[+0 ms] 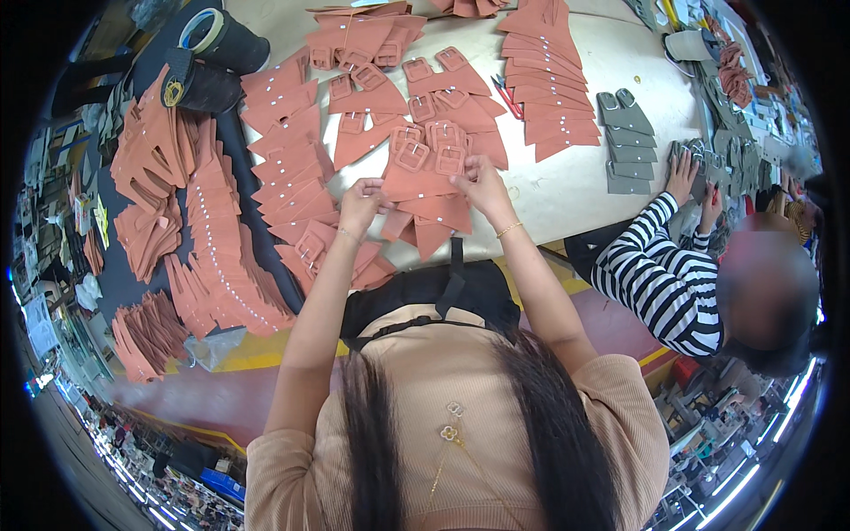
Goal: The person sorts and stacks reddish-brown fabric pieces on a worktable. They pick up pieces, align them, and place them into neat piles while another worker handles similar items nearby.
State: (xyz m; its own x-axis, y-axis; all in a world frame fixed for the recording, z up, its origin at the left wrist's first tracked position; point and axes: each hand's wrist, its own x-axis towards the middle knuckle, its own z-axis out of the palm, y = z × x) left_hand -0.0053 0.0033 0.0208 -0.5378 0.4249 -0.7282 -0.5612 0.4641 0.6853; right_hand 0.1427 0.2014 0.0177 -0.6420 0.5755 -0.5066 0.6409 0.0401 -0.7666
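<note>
Orange buckle pieces (421,184) lie in a loose pile on the pale table (620,44), between the person's two hands. The right hand (483,186) is at the pile's right edge, its thumb and pointing finger nearly together, and they seem to pinch a top piece. The left hand (363,205) is at the pile's left edge, its fingers curled in with just a small gap; the tips are tiny in this view, so I can't tell if they grip or only touch. The pile looks wobbly to me: if a hand tugs a low piece, the buckles on top could slide off, or two pieces could come up together because they lie so close. Beyond the pile, to its right, are red-handled snips (507,97), just beside a row of orange flaps (551,88). Farther right of the pile are grey buckle tabs (630,146) and a co-worker (660,270) in stripes.
</note>
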